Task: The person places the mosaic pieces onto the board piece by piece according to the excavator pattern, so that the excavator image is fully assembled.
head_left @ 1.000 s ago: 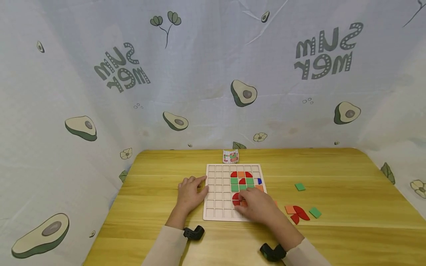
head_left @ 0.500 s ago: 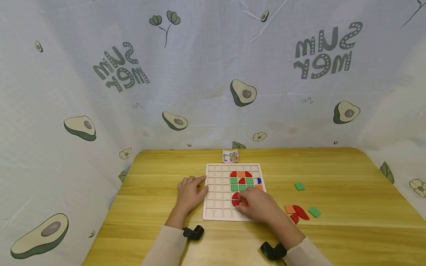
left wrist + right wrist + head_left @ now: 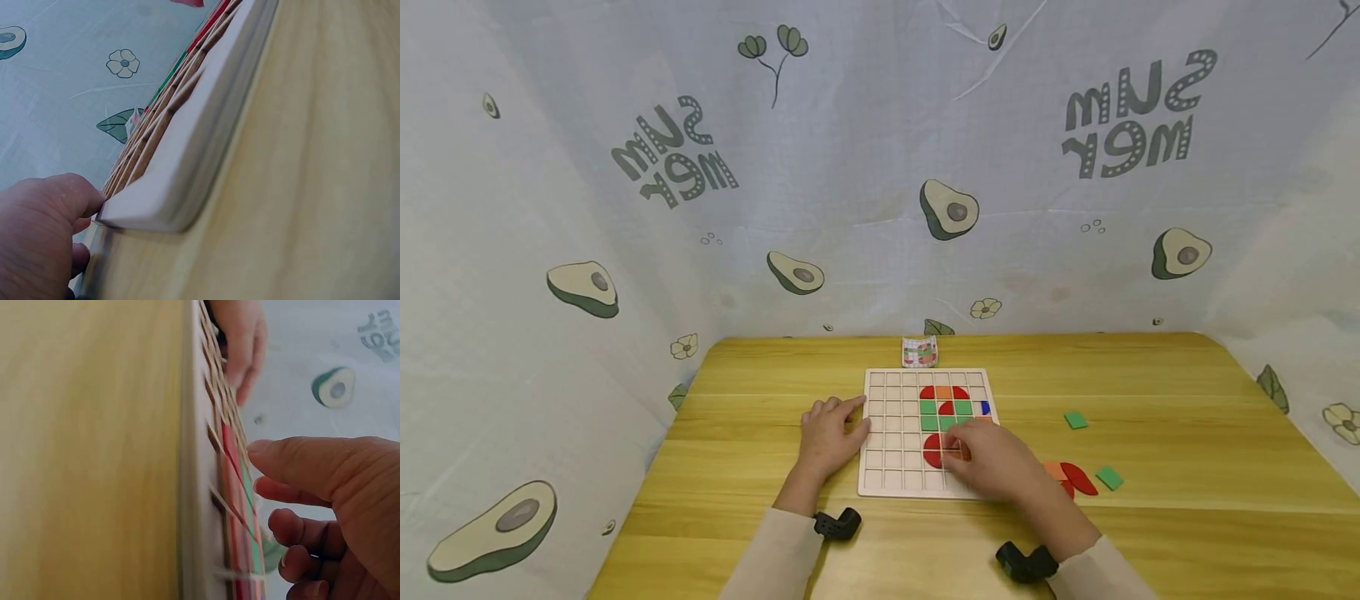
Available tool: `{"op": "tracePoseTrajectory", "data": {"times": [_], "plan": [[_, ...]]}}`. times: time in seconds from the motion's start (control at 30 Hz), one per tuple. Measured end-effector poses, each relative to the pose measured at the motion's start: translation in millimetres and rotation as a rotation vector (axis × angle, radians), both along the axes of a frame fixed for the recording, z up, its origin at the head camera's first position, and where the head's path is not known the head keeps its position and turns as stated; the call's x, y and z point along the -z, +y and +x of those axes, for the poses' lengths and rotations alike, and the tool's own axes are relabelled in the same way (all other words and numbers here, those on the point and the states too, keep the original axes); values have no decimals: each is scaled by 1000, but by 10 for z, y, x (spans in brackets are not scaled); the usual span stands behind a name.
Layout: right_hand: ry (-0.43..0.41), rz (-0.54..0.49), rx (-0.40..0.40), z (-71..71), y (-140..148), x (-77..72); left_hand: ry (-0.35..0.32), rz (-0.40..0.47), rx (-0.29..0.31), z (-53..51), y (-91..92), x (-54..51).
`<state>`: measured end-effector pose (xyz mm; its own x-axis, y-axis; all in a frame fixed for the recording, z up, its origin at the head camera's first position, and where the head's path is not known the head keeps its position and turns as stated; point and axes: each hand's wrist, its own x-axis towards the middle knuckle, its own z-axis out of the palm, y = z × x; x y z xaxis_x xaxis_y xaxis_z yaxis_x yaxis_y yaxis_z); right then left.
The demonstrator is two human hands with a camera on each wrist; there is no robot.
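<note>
Two hands are at the flat board [image 3: 887, 467] on the table [image 3: 715, 467]. Seen from above, the left hand [image 3: 831, 433] touches its left edge with loose, spread fingers. The right hand [image 3: 996, 458] bends beside the red pieces [image 3: 932, 442], hiding some of the board. By the left wrist, the thumb meets the edge (other fingers mostly hide). By the right wrist, thumb and fingers curve loosely, a gap between; the board looks blurry.
</note>
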<state>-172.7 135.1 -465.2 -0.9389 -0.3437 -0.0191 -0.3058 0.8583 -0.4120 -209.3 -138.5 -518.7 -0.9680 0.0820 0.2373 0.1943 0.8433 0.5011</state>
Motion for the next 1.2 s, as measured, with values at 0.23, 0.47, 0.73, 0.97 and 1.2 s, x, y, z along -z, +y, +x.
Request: {"op": "tracePoseTrajectory", "data": {"times": [0.23, 0.47, 0.73, 0.97, 1.2], "plan": [[-59, -49, 75, -38, 416, -104, 32, -11, 6, -4, 11, 18], [-110, -84, 123, -26, 777, -137, 15, -3, 2, 5, 5, -5], [-205, -116, 79, 25, 987, -54, 30, 1, 4, 0, -18, 3], [-251, -146, 77, 56, 966, -1, 23, 5, 6, 3, -25, 12], [-241, -126, 81, 65, 978, 8, 5, 1, 3, 3, 6, 7]]}}
